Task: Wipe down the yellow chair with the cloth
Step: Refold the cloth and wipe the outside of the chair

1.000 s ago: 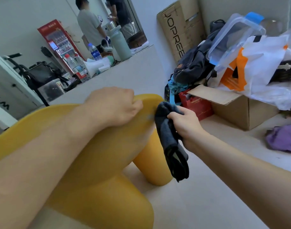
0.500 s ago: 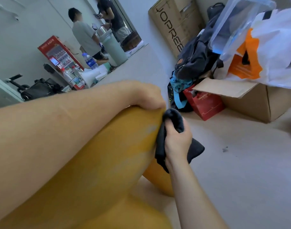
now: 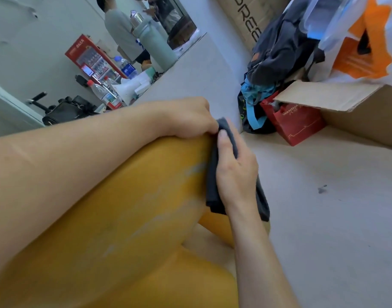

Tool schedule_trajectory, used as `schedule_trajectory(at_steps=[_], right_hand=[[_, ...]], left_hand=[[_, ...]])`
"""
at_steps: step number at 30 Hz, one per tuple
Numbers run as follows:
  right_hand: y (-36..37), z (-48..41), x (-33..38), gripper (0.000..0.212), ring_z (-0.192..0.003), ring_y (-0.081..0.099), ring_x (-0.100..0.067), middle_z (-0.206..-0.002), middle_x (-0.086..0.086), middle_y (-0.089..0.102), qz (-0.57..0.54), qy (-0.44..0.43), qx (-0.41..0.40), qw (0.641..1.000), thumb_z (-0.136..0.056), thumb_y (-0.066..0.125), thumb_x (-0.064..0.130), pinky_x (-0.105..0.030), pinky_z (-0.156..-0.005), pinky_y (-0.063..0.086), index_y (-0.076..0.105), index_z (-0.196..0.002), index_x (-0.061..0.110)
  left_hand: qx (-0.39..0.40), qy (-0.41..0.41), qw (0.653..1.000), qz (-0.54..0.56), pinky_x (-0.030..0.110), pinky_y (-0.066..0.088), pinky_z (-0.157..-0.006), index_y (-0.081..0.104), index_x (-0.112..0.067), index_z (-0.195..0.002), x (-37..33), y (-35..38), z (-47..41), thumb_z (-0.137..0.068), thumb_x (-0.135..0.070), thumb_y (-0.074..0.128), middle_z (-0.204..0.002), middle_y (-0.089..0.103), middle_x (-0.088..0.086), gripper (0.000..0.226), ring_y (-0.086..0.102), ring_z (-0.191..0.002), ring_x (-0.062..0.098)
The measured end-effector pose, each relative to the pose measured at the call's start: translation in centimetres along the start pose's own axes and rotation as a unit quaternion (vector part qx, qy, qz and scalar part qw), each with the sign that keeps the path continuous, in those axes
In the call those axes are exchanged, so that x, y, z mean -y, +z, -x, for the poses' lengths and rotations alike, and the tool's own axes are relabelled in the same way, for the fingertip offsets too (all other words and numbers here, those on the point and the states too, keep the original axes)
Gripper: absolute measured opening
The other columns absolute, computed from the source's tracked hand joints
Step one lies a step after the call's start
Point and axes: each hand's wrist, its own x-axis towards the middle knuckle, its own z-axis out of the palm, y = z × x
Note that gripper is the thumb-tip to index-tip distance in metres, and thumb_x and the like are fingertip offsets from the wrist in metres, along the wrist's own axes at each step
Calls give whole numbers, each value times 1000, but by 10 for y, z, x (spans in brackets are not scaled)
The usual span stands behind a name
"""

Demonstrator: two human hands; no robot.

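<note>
Head view: right hand (image 3: 235, 172), gripping dark cloth (image 3: 213, 187), now pressed flat against yellow chair (image 3: 124, 207) edge beside clenched left hand (image 3: 186, 118); wiping under way, smears remaining.

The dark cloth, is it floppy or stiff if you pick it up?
Probably floppy: the dark cloth bends around the edge of the yellow chair and folds under the right hand. Its loose end hangs down limp below the wrist, so it likely droops when lifted. It looks light, since the hand holds it easily.
</note>
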Motion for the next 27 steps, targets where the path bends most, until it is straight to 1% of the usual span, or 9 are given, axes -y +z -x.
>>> schedule_trajectory(at_steps=[3,6,9,13,17,19,21,23,27], right_hand=[[8,2,-1,43,-128,42,-8,-138,19,52,-30,-23,-15,999,-95,41,48,-23,-108,32,52,-135,39],[10,-7,-21,41,-134,39,-9,-141,14,49,-48,56,-10,997,-98,43,47,-36,-115,32,46,-139,43],[5,-15,-24,38,-129,48,-4,-137,13,55,-87,111,-16,990,-98,49,38,-36,-111,39,54,-136,34],[14,30,23,26,-107,58,11,-111,19,67,-93,-50,-77,991,-93,61,16,-9,-94,41,69,-114,29],[39,60,29,31,-102,57,-14,-126,-3,66,15,-206,-150,967,-94,58,26,-24,-95,43,59,-125,33],[36,58,4,33,-116,55,-6,-130,8,60,-27,-127,-165,978,-98,53,28,-28,-104,41,52,-129,37],[29,55,-20,34,-126,48,2,-129,24,52,-66,49,-149,985,-101,48,30,-21,-108,35,50,-134,37],[25,47,-41,38,-130,46,-8,-134,18,52,-51,191,-125,972,-103,40,34,-19,-104,32,47,-141,33],[18,42,-23,45,-124,46,-24,-124,5,60,79,238,-65,966,-102,28,38,-35,-100,36,33,-147,36]], left_hand=[[10,-11,1000,-10,38,45,-89,64,-5,-107,-4,-3,4,-95,-33,45,-111,64,14,37,59,-101,29],[35,-32,999,-14,31,35,-101,50,-15,-134,2,-6,26,-99,-39,35,-138,51,6,45,48,-123,23],[22,-16,1000,-14,24,27,-102,34,-27,-146,13,-1,50,-100,-42,33,-149,38,-5,48,36,-134,17],[-30,10,998,47,25,35,-101,56,-16,-128,15,3,58,-102,-29,34,-130,57,3,36,49,-122,20],[-77,-11,992,101,39,46,-96,64,-2,-108,19,0,61,-99,-17,35,-113,65,12,34,58,-107,26],[-66,-7,995,69,30,45,-85,61,-3,-95,20,1,61,-99,-18,34,-99,61,10,31,56,-92,25],[-72,-8,996,42,28,35,-74,50,-15,-88,18,4,59,-99,-18,32,-90,47,7,21,43,-81,18],[-85,-2,996,19,30,40,-76,55,-14,-90,16,5,56,-98,-18,32,-93,53,3,24,48,-84,19],[-102,1,995,19,34,47,-90,64,-11,-112,13,5,60,-99,-19,34,-113,65,6,34,58,-101,23]])
